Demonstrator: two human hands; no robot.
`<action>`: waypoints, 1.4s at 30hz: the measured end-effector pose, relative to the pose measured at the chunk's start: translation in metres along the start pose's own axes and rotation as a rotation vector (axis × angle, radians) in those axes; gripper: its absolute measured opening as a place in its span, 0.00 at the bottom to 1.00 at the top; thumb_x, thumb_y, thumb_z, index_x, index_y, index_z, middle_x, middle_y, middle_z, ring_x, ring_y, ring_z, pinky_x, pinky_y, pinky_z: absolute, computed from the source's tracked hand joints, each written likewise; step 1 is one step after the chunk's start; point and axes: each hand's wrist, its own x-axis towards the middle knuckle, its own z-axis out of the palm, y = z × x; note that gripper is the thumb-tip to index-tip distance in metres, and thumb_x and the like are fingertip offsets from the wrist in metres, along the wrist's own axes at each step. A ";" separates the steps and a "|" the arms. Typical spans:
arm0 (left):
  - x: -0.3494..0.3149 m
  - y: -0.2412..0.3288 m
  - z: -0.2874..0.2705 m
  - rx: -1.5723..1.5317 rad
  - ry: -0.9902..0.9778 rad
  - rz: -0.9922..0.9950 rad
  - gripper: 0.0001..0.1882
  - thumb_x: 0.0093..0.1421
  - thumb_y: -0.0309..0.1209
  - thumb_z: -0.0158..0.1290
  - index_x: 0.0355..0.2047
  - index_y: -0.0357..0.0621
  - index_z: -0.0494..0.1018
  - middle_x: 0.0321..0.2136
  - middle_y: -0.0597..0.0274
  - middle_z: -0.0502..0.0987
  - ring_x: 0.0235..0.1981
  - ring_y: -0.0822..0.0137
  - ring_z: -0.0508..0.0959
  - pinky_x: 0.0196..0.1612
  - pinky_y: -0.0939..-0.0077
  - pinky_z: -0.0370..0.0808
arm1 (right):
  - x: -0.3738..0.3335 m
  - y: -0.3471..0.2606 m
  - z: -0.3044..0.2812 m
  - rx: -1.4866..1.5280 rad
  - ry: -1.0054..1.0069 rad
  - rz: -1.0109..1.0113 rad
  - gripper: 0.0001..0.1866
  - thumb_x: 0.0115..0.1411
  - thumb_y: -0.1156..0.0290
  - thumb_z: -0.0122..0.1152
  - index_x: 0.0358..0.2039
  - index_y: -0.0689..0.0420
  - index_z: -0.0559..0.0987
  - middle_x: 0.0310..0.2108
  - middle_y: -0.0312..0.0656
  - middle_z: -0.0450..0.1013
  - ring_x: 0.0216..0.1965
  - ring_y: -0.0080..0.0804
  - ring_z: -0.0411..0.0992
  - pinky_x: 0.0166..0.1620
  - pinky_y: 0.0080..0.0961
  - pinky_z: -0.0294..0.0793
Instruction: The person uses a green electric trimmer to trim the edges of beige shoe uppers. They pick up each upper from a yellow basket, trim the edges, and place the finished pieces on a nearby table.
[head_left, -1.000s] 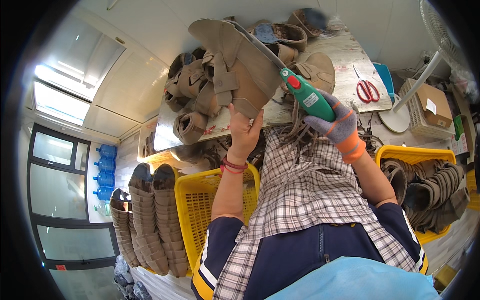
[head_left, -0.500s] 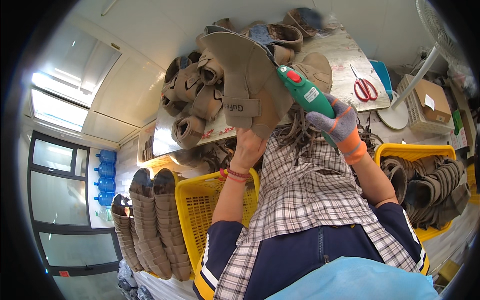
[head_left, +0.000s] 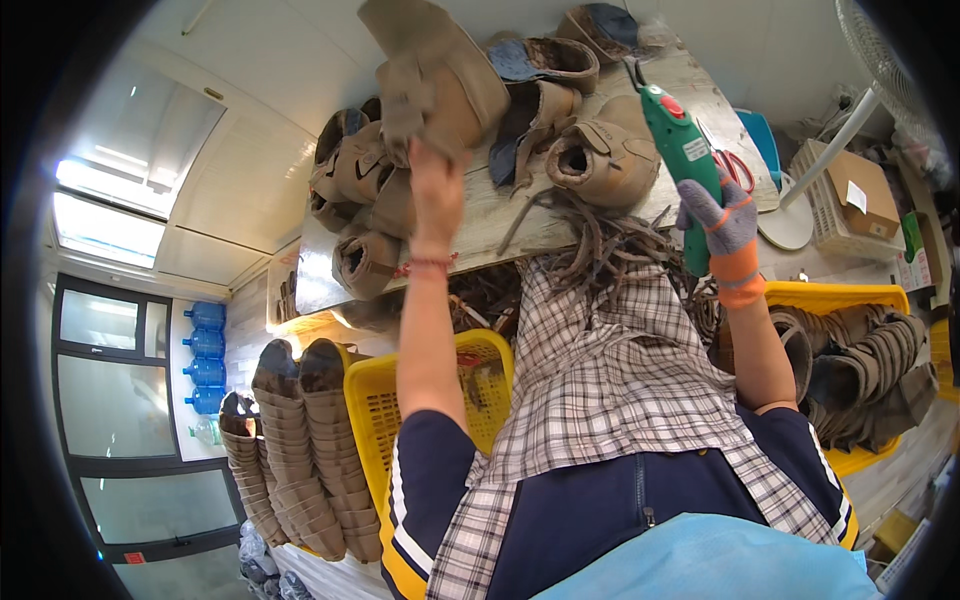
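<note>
My left hand (head_left: 436,200) is raised over the far left of the table, fingers closed on a tan shoe upper (head_left: 448,95) with a strap; the upper is partly blurred. In the grey-and-orange glove, my right hand (head_left: 728,225) grips a green pair of electric scissors (head_left: 684,150) with a red switch, its blades pointing up and away from the upper. Another tan upper (head_left: 612,170) rests on the table between my hands. Brown trimmed strips (head_left: 605,245) lie heaped at the table's near edge and over my checked apron (head_left: 600,400).
Several rolled uppers (head_left: 365,258) are piled on the table's left side. Red-handled scissors (head_left: 738,172) lie at its right. Yellow baskets stand at my left (head_left: 375,400) and right (head_left: 835,292), near stacked uppers (head_left: 330,440). A fan (head_left: 855,120) stands at the far right.
My left hand has carried the upper up and left, away from the electric scissors. My right hand has moved right and turned the tool more upright. The upper on the table is now uncovered.
</note>
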 end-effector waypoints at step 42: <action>0.017 0.021 -0.051 -2.296 0.192 -1.316 0.17 0.66 0.27 0.41 0.53 0.32 0.65 0.53 0.45 0.69 0.55 0.52 0.70 0.58 0.58 0.69 | -0.012 0.014 -0.044 -1.046 0.082 -1.012 0.32 0.40 0.54 0.75 0.46 0.55 0.78 0.22 0.39 0.73 0.20 0.34 0.71 0.26 0.26 0.71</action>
